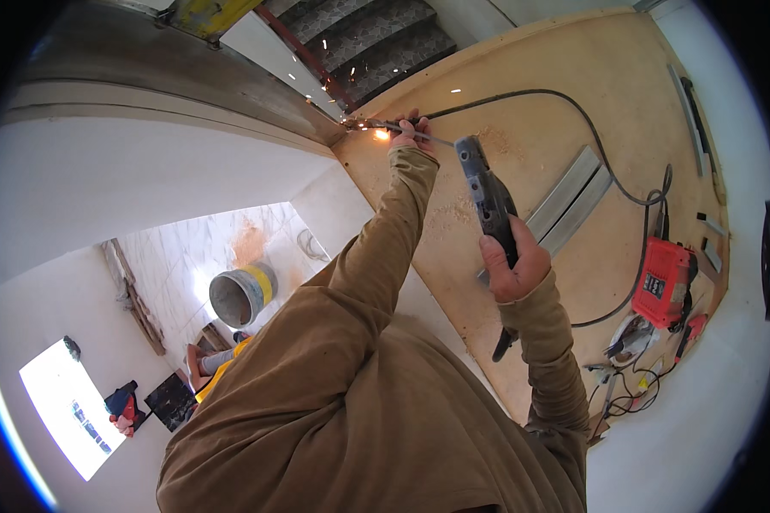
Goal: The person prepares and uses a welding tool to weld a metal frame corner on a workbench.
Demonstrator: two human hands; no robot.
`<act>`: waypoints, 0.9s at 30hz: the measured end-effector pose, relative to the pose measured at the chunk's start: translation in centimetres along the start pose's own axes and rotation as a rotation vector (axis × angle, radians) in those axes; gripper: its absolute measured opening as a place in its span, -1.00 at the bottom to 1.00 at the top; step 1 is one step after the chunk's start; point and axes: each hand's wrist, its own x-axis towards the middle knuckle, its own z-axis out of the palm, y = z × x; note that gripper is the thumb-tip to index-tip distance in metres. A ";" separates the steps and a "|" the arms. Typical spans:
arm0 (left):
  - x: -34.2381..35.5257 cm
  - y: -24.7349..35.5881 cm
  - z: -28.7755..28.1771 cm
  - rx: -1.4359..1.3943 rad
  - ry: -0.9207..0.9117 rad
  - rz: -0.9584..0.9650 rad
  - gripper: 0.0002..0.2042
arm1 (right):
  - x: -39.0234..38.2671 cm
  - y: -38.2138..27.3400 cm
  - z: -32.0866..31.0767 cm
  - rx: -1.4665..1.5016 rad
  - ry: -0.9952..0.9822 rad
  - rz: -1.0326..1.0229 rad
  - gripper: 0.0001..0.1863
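The right hand (520,267), near 3 o'clock, is clamped on a black rod holder (489,198) at 2 o'clock, its thin rod (439,139) reaching toward sparks (382,134) at 12 o'clock, where the left hand (413,133), well apart, curls beside a cable (530,91), its grip unclear.

A black, pale-scuffed electrode holder (486,195) is held aslant above the tan board (565,64), its head toward the upper left; from it a thin grey rod (439,140) is extended toward glowing sparks (382,134)
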 end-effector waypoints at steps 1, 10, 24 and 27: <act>-0.1 0.0 0.1 0.002 -0.008 0.005 -0.90 | 0.0 -0.1 -0.2 0.035 -0.003 0.037 -0.64; 0.2 -0.1 0.2 0.002 0.033 0.014 -0.91 | -0.3 0.0 -0.2 0.027 -0.010 0.027 -0.67; 0.3 -0.2 -0.1 0.011 0.014 0.029 -0.88 | 0.3 0.5 0.1 0.062 -0.048 0.095 -0.66; 0.2 -0.3 -0.1 0.025 -0.008 0.037 -0.87 | 0.4 0.9 0.3 0.037 -0.031 0.059 -0.66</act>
